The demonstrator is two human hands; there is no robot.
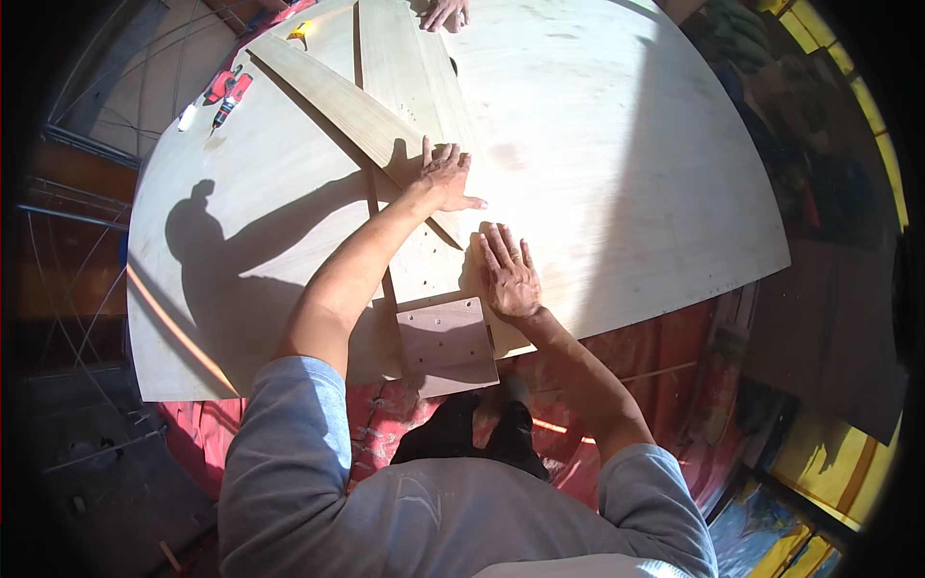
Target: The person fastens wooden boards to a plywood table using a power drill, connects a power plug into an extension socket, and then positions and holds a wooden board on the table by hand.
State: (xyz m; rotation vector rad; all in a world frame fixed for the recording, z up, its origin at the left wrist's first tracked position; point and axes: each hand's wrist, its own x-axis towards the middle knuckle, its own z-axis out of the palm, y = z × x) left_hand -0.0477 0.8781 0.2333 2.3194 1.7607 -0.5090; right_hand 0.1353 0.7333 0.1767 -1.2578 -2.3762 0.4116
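Note:
My left hand (447,181) lies with spread fingers at the near part of a long wooden board (332,96), which slants across a wider plank (414,265). Flat beside that plank's right edge, my right hand (511,277) has its fingers stretched out. Neither hand grips anything. At the plank's near end sits a reddish-brown wooden block (446,339) with several small holes. Several small dark holes also dot the plank. All of it rests on a large pale wooden panel (568,135).
Another person's hand (445,13) touches the far end of the planks. A red and black power drill (229,99) lies at the far left, near a white cylindrical item (187,118). Farther back is a yellow tool (300,34). Red sheeting (617,366) covers the floor below.

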